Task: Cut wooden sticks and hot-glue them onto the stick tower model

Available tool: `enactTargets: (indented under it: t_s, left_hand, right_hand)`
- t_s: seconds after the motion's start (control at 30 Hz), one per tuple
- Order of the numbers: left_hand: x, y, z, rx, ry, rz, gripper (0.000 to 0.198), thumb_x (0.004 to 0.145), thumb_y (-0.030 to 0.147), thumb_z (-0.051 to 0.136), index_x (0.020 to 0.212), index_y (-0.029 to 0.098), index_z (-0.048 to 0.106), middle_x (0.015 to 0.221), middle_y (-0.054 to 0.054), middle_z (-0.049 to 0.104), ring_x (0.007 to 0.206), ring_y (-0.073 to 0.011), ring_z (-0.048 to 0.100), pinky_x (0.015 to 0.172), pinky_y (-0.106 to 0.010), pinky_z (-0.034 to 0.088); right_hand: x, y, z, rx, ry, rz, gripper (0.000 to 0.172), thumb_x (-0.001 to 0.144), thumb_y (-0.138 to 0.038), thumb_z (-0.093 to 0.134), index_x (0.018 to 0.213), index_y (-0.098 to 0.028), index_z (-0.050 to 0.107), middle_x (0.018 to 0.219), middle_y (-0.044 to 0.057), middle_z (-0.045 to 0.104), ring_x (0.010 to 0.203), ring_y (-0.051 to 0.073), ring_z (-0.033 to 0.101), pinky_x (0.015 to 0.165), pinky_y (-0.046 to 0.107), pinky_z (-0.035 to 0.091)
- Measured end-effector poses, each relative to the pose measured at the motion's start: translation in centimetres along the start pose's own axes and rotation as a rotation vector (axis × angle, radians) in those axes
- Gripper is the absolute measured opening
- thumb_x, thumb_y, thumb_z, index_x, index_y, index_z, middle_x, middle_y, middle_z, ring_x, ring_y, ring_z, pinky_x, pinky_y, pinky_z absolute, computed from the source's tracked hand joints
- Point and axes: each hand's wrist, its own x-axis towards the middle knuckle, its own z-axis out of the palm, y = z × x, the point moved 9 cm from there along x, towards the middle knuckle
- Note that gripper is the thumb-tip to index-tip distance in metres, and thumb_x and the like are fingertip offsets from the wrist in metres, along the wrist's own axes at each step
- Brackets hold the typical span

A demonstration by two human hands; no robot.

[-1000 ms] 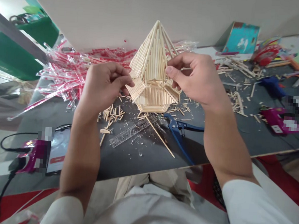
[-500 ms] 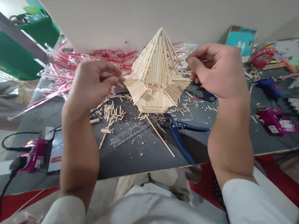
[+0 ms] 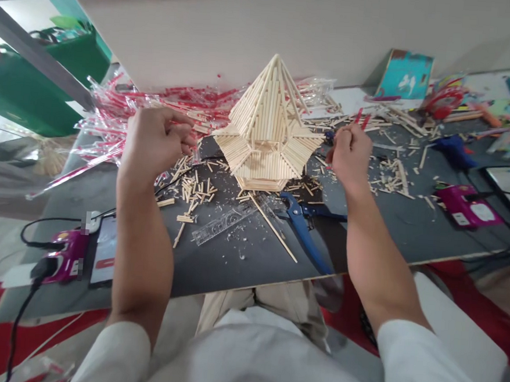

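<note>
Tabletop (image 3: 227, 273), red tool (image 3: 359, 115) now in right hand (image 3: 350, 156)

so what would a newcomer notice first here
The pale, pointed stick model, standing between the left hand and right hand, would likely catch the eye first. Red and clear plastic heaped behind the left hand comes next, then the blue hand tool at the model's front right.

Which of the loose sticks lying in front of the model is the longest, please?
The stick slanting out from the model, left of the blue cutter; the offcuts piled farther left are much shorter.
</note>
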Motion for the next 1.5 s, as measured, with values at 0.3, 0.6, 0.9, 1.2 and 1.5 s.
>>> enactTargets:
  t_s: [0.3, 0.6, 0.9, 1.2, 1.5]
  left_hand:
    - [1.4, -2.0, 1.1, 0.136, 0.007, 0.004, 0.028, 0.089, 0.031, 0.067, 0.112, 0.017, 0.072, 0.080, -0.006, 0.075, 0.069, -0.0161, 0.068, 0.063, -0.028, 0.052]
    - [1.9, -2.8, 5.9, -0.130, -0.199, -0.080, 0.025, 0.094, 0.038, 0.065, 0.110, 0.019, 0.064, 0.099, -0.011, 0.075, 0.079, -0.0191, 0.071, 0.056, -0.027, 0.052]
    - [1.3, -2.0, 8.4, -0.321, -0.254, -0.122, 0.042, 0.078, 0.024, 0.079, 0.112, 0.019, 0.054, 0.087, -0.008, 0.072, 0.070, -0.0191, 0.072, 0.053, -0.027, 0.053]
    - [2.1, -3.0, 8.0, -0.306, -0.174, -0.108, 0.046, 0.073, 0.025, 0.081, 0.109, 0.020, 0.052, 0.082, -0.004, 0.070, 0.067, -0.0169, 0.070, 0.050, -0.024, 0.049]
    - [2.2, -3.6, 6.2, -0.098, -0.108, -0.071, 0.046, 0.080, 0.040, 0.077, 0.118, 0.021, 0.058, 0.098, -0.007, 0.074, 0.064, -0.0170, 0.070, 0.052, -0.029, 0.050]
  right_hand:
    - [-0.4, 0.8, -1.3, 0.165, 0.233, 0.065, 0.028, 0.088, -0.048, 0.070, 0.095, -0.023, 0.078, 0.073, 0.003, 0.070, 0.052, 0.018, 0.064, 0.048, 0.032, 0.045]
    - [-0.6, 1.3, 1.1, 0.184, 0.052, 0.161, 0.055, 0.095, -0.069, 0.048, 0.102, -0.020, 0.071, 0.074, 0.009, 0.069, 0.054, 0.023, 0.067, 0.049, 0.037, 0.047]
    - [-1.0, 0.1, 2.7, 0.374, -0.041, 0.136, 0.068, 0.082, -0.079, 0.060, 0.125, -0.027, 0.060, 0.108, 0.010, 0.071, 0.096, 0.027, 0.072, 0.077, 0.041, 0.061]
    - [-1.1, -1.2, 4.7, 0.232, -0.109, -0.010, 0.077, 0.095, -0.077, 0.032, 0.155, -0.029, 0.029, 0.138, 0.014, 0.061, 0.129, 0.028, 0.061, 0.101, 0.045, 0.055]
    - [-0.3, 1.3, 1.1, 0.083, -0.022, 0.102, 0.039, 0.094, -0.056, 0.056, 0.112, -0.022, 0.065, 0.094, 0.010, 0.073, 0.078, 0.025, 0.070, 0.071, 0.040, 0.055]
